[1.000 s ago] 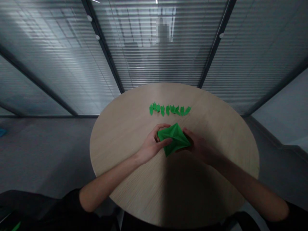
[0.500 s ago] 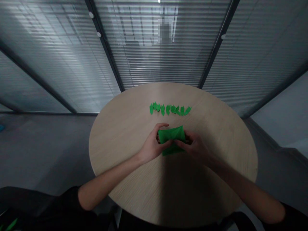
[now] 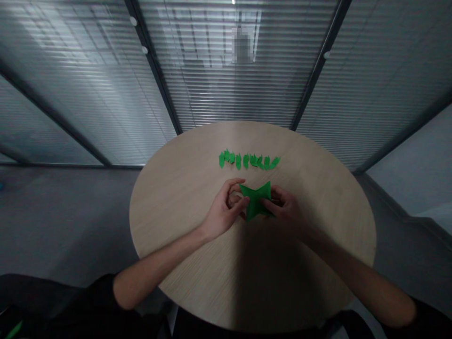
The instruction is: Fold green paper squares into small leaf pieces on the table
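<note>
A sheet of green paper (image 3: pixel 256 201), its sides drawn inward into a four-pointed shape, is held above the table between both hands. My left hand (image 3: pixel 228 207) pinches its left side, thumb on the front and the other fingers curled behind. On the right side, my right hand (image 3: pixel 284 209) grips the paper with the thumb across its face; the fingers behind are partly hidden. Beyond the hands, several small folded green paper pieces (image 3: pixel 246 161) lie in a row on the round wooden table (image 3: pixel 183 188).
Glass partitions with blinds (image 3: pixel 240 94) stand right behind the table's far edge. Grey floor (image 3: pixel 70 212) shows at both sides. A bit of green (image 3: pixel 14 328) is visible at the lower left corner, near a dark sleeve (image 3: pixel 88 301).
The green paper has gone from a wide, nearly rectangular shape to a narrower one with pointed corners. My left hand has shifted slightly on its left side. The row of pieces stays put.
</note>
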Demonstrator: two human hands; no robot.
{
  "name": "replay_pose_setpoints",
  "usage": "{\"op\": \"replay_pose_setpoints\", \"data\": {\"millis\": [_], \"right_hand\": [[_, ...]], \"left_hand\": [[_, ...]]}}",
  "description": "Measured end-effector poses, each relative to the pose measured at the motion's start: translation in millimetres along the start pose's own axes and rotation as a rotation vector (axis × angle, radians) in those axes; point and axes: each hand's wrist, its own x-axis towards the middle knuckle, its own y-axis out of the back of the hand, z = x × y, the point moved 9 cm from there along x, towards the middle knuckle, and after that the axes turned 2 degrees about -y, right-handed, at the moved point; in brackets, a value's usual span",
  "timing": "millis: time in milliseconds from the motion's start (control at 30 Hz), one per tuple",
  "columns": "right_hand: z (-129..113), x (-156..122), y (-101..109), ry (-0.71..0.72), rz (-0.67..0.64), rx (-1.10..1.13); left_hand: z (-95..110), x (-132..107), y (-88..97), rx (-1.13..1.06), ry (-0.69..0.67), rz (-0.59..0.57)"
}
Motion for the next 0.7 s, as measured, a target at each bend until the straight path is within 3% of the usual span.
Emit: {"op": "replay_pose_setpoints", "data": {"millis": [167,433,700], "right_hand": [[-7.1,-3.0,-0.9,0.044,-0.020,0.060],[-32.8,-15.5,12.8,0.322,0.097,-0.075],[-48.6,-30.7,7.2,0.559,0.035,-0.155]], "left_hand": [[-6.8,2.8,0.5,-0.047,0.023,-0.006],[-9.9,8.9,5.0,-0.185,0.104,0.004],[-11.2,9.2,8.9,-0.301,0.109,0.055]]}}
